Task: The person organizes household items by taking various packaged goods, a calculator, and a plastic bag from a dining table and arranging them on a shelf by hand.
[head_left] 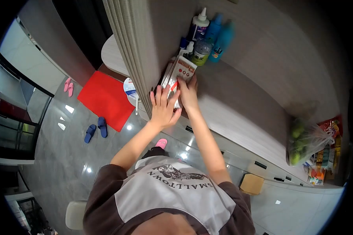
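Note:
On the shelf's left end, against the side wall, stands a row of flat packets with white and red print; the front packet (185, 68) leans slightly. My right hand (188, 95) is closed on this front packet, thumb on its face and fingers along its right edge. My left hand (162, 107) lies with fingers spread across the near end of the packets, touching them. Part of the packets is hidden under both hands. Directly behind are a clear bottle with a green label (201, 55) and a small white-topped bottle (189, 48).
Farther back stand a white nozzle bottle (200, 26) and blue bottles (222, 42). A plastic bag of green fruit (298, 143) sits at the shelf's right end, beside colourful packages (329, 156). Below are a red mat (106, 100), blue slippers (102, 127) and a cardboard box (251, 184).

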Motion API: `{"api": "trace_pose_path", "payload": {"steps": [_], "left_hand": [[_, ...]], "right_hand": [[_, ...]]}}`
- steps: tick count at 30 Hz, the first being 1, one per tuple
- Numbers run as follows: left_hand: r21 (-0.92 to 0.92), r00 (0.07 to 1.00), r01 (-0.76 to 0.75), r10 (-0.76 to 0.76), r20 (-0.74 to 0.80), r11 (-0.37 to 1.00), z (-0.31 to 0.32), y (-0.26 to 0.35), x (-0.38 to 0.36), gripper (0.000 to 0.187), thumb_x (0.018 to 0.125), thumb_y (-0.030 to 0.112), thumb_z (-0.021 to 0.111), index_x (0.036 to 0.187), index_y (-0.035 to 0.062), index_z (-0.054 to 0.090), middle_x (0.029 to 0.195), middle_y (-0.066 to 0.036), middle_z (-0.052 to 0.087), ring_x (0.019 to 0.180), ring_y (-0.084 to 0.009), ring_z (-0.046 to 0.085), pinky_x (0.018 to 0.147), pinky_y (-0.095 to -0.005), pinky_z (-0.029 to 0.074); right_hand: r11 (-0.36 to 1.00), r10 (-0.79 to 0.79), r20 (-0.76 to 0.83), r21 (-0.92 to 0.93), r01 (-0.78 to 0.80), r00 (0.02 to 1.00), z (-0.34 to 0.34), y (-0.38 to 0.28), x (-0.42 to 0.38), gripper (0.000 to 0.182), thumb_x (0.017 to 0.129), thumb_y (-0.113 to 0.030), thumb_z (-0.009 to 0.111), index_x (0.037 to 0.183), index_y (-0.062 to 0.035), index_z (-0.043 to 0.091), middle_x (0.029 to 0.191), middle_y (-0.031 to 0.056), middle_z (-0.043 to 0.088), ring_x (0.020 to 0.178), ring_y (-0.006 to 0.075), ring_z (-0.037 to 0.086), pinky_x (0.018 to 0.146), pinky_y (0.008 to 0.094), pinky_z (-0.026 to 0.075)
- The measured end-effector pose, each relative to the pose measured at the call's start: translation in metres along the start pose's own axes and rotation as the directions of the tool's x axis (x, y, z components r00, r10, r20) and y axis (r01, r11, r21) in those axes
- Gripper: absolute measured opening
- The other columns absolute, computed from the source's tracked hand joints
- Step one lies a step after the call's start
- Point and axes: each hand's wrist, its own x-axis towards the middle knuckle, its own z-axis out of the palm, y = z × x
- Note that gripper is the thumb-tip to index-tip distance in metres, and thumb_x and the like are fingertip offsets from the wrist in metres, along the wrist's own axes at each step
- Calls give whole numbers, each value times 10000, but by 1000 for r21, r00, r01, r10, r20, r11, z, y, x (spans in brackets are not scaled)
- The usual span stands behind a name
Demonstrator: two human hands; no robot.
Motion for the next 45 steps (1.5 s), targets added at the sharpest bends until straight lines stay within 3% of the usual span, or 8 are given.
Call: {"api": "trace_pose_path", "payload": {"steps": [6, 14, 21, 29, 32, 36, 42, 45], "left_hand": [[-37, 971, -120, 110, -211, 992, 22, -24, 15, 471, 761, 328, 428, 1158, 75, 442, 1276, -166, 311, 1217, -371, 197, 990, -506, 48], [166, 928, -220, 259, -266, 961, 9, -13, 6, 472, 719, 331, 484, 1138, 114, 473, 1237, -105, 391, 1200, -306, 265, 997, -476, 53], [84, 966, -71, 47, 255, 994, -30, 0, 22, 581, 634, 276, 571, 1189, 153, 449, 1313, -108, 330, 1243, -288, 243, 997, -492, 84], [229, 978, -143, 102, 185, 963, -34, -6, 55, 337, 686, 161, 538, 1022, 153, 570, 1140, -112, 467, 1125, -303, 387, 940, -406, 284], [201, 974, -143, 102, 202, 969, -39, -2, 60, 406, 671, 161, 555, 1076, 159, 538, 1142, -160, 449, 1118, -344, 381, 921, -410, 309], [134, 955, -145, 103, 277, 980, -48, 0, 77, 561, 670, 194, 573, 1206, 133, 418, 1160, -249, 396, 1106, -415, 360, 894, -429, 344], [269, 923, -220, 111, 368, 938, -34, -6, 81, 591, 687, 294, 561, 1187, 19, 408, 1122, -263, 432, 1145, -392, 325, 979, -455, 205], [254, 912, -243, 131, 389, 936, -30, -12, 81, 588, 694, 328, 547, 1168, 4, 421, 1112, -254, 449, 1147, -381, 325, 989, -461, 182]], "right_hand": [[651, 155, 115, 735, -189, 981, 4, -33, -9, 653, 776, -139, 509, 1322, -46, 164, 1233, 107, 356, 1088, 181, 381, 900, 284, 318], [576, 178, 86, 798, -174, 980, 6, -29, -8, 673, 760, -92, 503, 1333, -74, 151, 1249, 108, 346, 1089, 201, 390, 914, 297, 315], [430, 164, 164, 876, -220, 973, 0, -49, -16, 544, 794, -108, 446, 1293, -82, 231, 1227, 79, 382, 1096, 208, 396, 925, 327, 317], [555, 132, 15, 827, -86, 991, -1, -52, -13, 395, 888, -282, 364, 1213, -58, 353, 1211, 74, 410, 1108, 204, 390, 946, 343, 284], [307, 111, 142, 937, -170, 984, 7, -13, -2, 419, 897, -348, 337, 1195, -56, 376, 1184, 74, 437, 1082, 197, 410, 933, 328, 299], [539, 127, 101, 828, -154, 987, 21, -24, -2, 562, 897, -436, 309, 1302, -57, 217, 1273, 79, 332, 1113, 205, 364, 947, 310, 278], [373, 54, 195, 906, -202, 979, 5, -41, -11, 556, 899, -369, 337, 1324, -48, 178, 1279, 101, 331, 1124, 198, 371, 925, 310, 314], [495, 134, 28, 864, -91, 991, 18, -25, -3, 520, 884, -261, 370, 1317, -38, 189, 1268, 113, 349, 1114, 210, 390, 911, 321, 337]]}}
